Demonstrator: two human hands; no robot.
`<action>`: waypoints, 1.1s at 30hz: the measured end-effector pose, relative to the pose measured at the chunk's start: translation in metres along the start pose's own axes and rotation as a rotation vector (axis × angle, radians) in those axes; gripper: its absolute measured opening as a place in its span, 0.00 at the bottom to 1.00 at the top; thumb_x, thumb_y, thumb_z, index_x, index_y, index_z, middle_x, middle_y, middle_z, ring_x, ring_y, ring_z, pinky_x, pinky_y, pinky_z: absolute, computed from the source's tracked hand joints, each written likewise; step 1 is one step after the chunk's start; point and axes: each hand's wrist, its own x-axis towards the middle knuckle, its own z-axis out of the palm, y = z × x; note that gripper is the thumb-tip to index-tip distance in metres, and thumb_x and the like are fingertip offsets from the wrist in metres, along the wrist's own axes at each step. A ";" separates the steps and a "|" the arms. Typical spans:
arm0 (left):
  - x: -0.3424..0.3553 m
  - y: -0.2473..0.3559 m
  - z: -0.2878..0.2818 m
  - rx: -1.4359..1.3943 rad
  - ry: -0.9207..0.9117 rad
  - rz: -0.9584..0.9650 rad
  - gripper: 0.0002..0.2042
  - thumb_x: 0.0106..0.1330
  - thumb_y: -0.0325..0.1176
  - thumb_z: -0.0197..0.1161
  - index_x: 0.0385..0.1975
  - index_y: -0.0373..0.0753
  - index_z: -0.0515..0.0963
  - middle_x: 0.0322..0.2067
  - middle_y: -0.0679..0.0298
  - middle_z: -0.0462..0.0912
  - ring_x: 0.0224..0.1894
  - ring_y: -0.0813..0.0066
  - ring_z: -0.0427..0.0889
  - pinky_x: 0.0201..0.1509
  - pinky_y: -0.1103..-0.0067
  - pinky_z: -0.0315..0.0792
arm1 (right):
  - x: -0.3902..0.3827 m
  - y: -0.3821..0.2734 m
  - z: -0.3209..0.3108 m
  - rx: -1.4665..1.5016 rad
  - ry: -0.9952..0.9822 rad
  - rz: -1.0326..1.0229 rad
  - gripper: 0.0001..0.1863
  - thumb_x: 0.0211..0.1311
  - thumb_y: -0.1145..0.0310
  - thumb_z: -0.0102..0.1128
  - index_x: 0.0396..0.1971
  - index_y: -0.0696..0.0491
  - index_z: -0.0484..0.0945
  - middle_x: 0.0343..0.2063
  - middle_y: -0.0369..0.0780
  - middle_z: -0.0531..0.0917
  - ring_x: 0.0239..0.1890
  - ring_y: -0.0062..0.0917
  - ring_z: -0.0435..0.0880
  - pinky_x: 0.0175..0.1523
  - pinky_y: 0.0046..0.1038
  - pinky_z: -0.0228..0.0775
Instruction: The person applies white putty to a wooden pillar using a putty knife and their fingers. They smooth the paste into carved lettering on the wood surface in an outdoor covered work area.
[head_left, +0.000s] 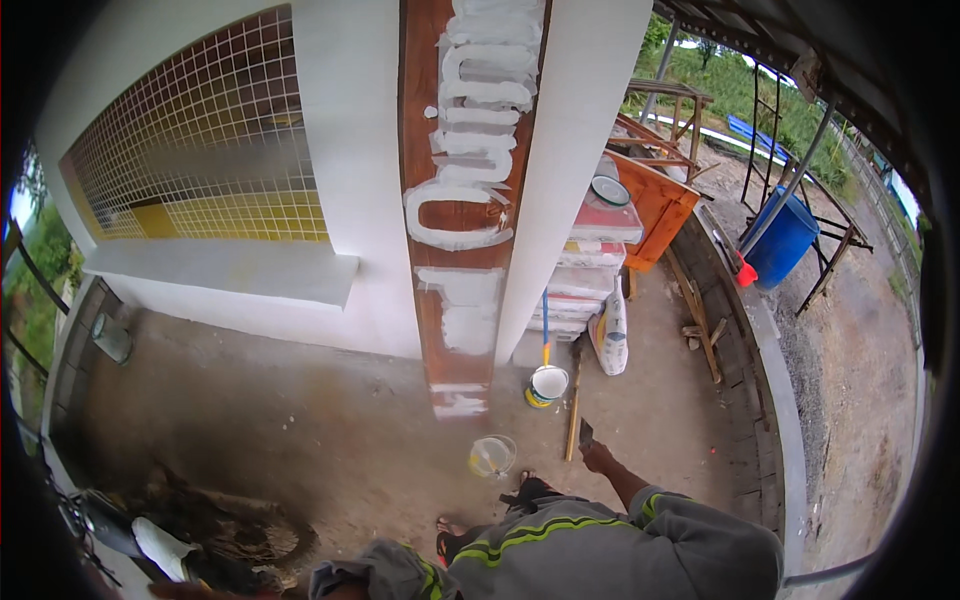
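My right hand (598, 458) is closed round a putty knife (586, 433), its dark flat blade pointing up and away from me. At the lower left edge a bit of my left hand (190, 591) shows; its fingers cannot be made out. Ahead stands a tall brown panel (420, 300) between white wall faces, with thick white filler (465, 222) smeared in rough strokes down most of its length. A clear round tub (493, 457) sits on the floor by my feet. Beyond it is a bucket (548, 385) holding white material.
A wooden stick (573, 405) lies beside the bucket. Stacked boxes (605, 225) and a white sack (612, 335) stand right of the panel. A low curb (765, 385) borders the floor; a blue barrel (783, 238) is beyond. A motorcycle (215, 530) stands at lower left.
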 end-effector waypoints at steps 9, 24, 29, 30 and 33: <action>-0.192 -0.086 0.046 0.296 -0.056 -0.744 0.15 0.75 0.44 0.46 0.25 0.46 0.67 0.18 0.68 0.69 0.33 0.71 0.75 0.70 0.56 0.55 | 0.047 0.126 0.028 -0.320 -0.137 -0.166 0.19 0.66 0.57 0.51 0.40 0.60 0.76 0.33 0.57 0.82 0.39 0.49 0.83 0.43 0.46 0.74; -0.308 -0.140 0.169 0.619 -0.081 -0.980 0.08 0.72 0.37 0.47 0.32 0.43 0.67 0.21 0.63 0.75 0.31 0.66 0.80 0.66 0.56 0.57 | 0.108 0.243 -0.006 0.869 -0.185 0.577 0.09 0.64 0.61 0.55 0.37 0.50 0.70 0.17 0.42 0.76 0.13 0.32 0.77 0.15 0.36 0.71; -0.314 -0.153 0.171 0.493 -0.236 -1.061 0.09 0.73 0.36 0.45 0.30 0.42 0.68 0.23 0.62 0.77 0.32 0.67 0.79 0.67 0.56 0.55 | 0.115 0.259 -0.010 0.764 -0.088 0.584 0.14 0.66 0.60 0.51 0.32 0.57 0.72 0.18 0.45 0.78 0.15 0.34 0.79 0.20 0.42 0.79; -0.311 -0.158 0.172 0.479 -0.235 -1.072 0.09 0.73 0.36 0.45 0.30 0.42 0.68 0.23 0.62 0.77 0.32 0.67 0.79 0.67 0.56 0.55 | 0.115 0.285 -0.009 0.845 -0.133 0.574 0.13 0.66 0.60 0.51 0.32 0.56 0.72 0.17 0.45 0.77 0.14 0.34 0.78 0.19 0.41 0.78; -0.306 -0.170 0.167 0.386 -0.251 -1.115 0.13 0.75 0.39 0.44 0.28 0.43 0.69 0.21 0.62 0.77 0.33 0.68 0.79 0.68 0.56 0.53 | 0.117 0.287 0.012 0.915 -0.149 0.626 0.15 0.67 0.55 0.39 0.41 0.50 0.70 0.22 0.57 0.76 0.18 0.52 0.77 0.24 0.58 0.73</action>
